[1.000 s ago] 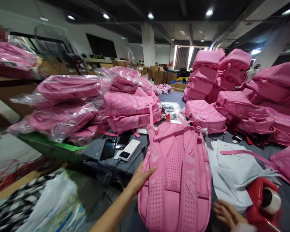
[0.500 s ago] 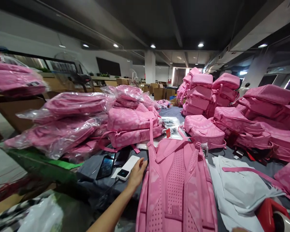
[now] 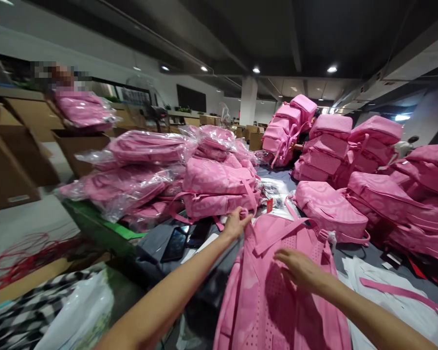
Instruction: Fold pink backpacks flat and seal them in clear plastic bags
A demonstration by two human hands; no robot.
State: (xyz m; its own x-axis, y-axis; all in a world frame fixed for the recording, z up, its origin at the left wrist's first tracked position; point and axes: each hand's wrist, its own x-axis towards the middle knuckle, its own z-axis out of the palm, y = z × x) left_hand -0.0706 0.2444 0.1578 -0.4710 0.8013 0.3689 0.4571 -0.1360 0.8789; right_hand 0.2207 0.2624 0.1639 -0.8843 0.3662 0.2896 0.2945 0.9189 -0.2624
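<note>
The backpack [image 3: 288, 311] was pink, with rows of darker dots on its padding (a tone-on-tone scheme). The tag [image 3: 269, 205] was red, the table [image 3: 151, 245] dark grey. The cloth [image 3: 32, 296] showed black-and-white checks; the carton [image 3: 7, 175] was brown.

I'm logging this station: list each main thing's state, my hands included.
Backpack, lying back panel up
Left hand, closed on strap
Right hand, open above backpack
Left stack, wrapped in clear plastic
Middle stack, unwrapped
Right stacks, unwrapped
Phone, face up
White sheets, loosely heaped
</note>
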